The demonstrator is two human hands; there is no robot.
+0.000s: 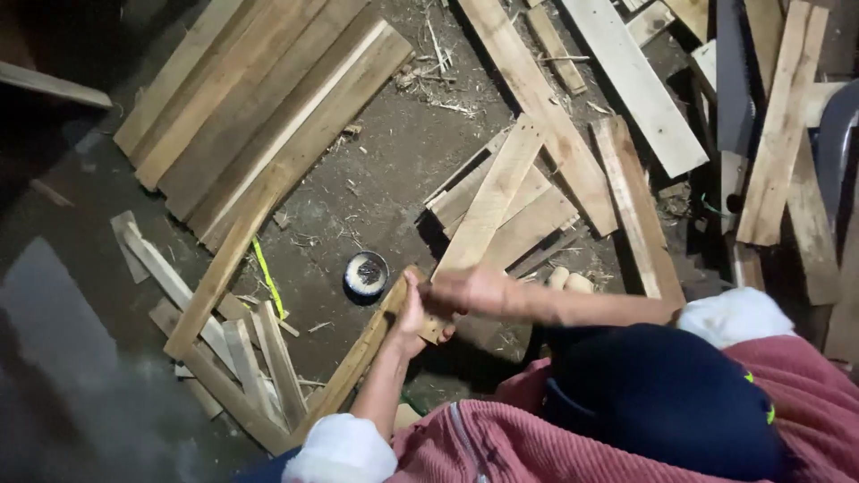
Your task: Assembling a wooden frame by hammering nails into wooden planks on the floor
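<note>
Beside the round tin (366,274), both hands (447,300) clasp a plank's end (437,309).

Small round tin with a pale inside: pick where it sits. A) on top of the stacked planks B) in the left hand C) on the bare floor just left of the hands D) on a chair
C: the small round tin rests on the dirt floor, just left of the left hand and right hand, which meet at a wooden plank.
</note>
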